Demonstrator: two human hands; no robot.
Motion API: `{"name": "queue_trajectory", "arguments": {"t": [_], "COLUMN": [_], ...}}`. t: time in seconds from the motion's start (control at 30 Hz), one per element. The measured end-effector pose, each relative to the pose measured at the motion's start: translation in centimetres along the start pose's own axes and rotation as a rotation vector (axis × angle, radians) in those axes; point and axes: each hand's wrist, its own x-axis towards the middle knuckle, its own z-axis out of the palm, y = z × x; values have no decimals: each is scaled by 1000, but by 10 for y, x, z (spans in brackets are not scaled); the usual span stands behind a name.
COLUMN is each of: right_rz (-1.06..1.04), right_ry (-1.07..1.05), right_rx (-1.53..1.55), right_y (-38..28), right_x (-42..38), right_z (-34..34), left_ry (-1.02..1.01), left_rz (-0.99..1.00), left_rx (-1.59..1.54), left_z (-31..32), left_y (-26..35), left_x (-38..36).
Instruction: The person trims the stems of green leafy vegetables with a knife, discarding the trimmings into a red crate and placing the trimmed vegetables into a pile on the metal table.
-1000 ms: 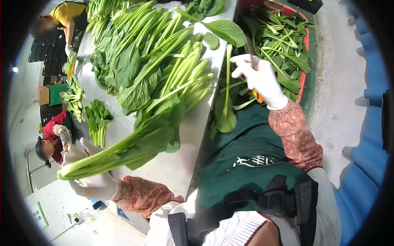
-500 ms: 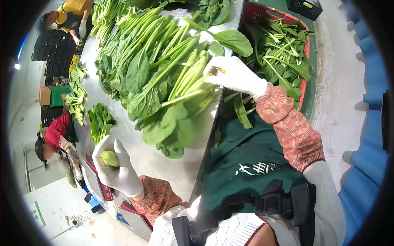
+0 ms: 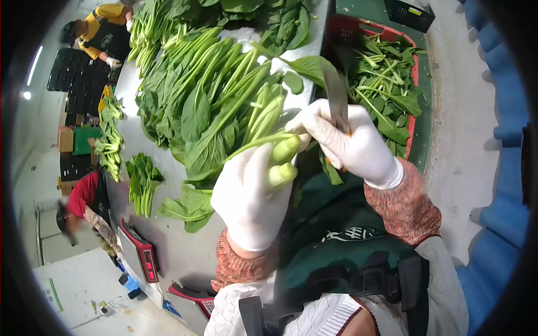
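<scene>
My left hand (image 3: pixel 246 193), in a white glove, is closed round leafy green stalks. Their thick pale cut ends (image 3: pixel 284 172) face right, and their leaves (image 3: pixel 193 208) stick out on the left. Close beside those ends is my gloved right hand (image 3: pixel 361 143), wrapped round a knife whose blade (image 3: pixel 337 98) points up and away. Its thumb and forefinger reach to a thin stalk by the upper cut end. Just beyond both hands lies a big heap of leafy greens (image 3: pixel 193 106) on the metal table (image 3: pixel 188 246).
A red crate (image 3: pixel 416 73) of loose leaves and stems stands right of the table. A small bunch of greens (image 3: pixel 144 185) lies at left, near a red-edged scale (image 3: pixel 140 252). Two people, one in a yellow sleeve (image 3: pixel 109 11) and one in a red sleeve (image 3: pixel 84 193), are across the table.
My left hand has come right, from beside the small bunch to my right hand, holding stalks. My right hand has shifted right and turned, and the knife blade now shows.
</scene>
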Motion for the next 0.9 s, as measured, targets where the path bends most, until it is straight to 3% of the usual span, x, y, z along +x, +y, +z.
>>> {"name": "queue_trajectory", "arguments": {"t": [0.03, 0.07, 0.13, 0.27, 0.37, 0.47, 0.53, 0.6, 0.67, 0.7, 0.8, 0.87, 0.9], "right_rz": [-112, -247, -303, -325, -160, 344, 200, 107, 130, 150, 228, 82, 59], "right_ry": [57, 41, 68, 94, 140, 407, 574, 637, 556, 506, 268, 162, 115], "right_rx": [-71, -424, -698, -748, -623, -186, 28, -63, -93, -104, -138, -261, -324], "right_y": [16, 14, 19, 22, 45, 59, 69, 65, 58, 60, 57, 71, 75], "right_x": [-4, -8, -17, -22, -16, -1, -4, -5, -1, 3, 17, 28, 35], "right_z": [-5, -11, -10, -6, -15, -58, -84, -93, -87, -81, -57, -42, -36], "left_ry": [-15, -32, -34, -61, -81, -91, -22, 106, 382, 393, 266, 435, 383], "left_rz": [-24, -52, -42, 0, 7, -80, -239, -260, -481, -525, -431, -438, -326], "left_rx": [-37, -70, -78, -100, -211, -435, -698, -1153, -1312, -1334, -1852, -1740, -1832], "left_z": [-1, -2, -1, 2, -2, -21, -45, -62, -69, -71, -80, -82, -85], "left_y": [-1, -1, -1, 5, 7, 1, -28, -70, -79, -86, -103, -94, -103], "left_x": [1, 2, 2, 3, 6, 10, 4, -5, -16, -18, -13, -15, -18]}}
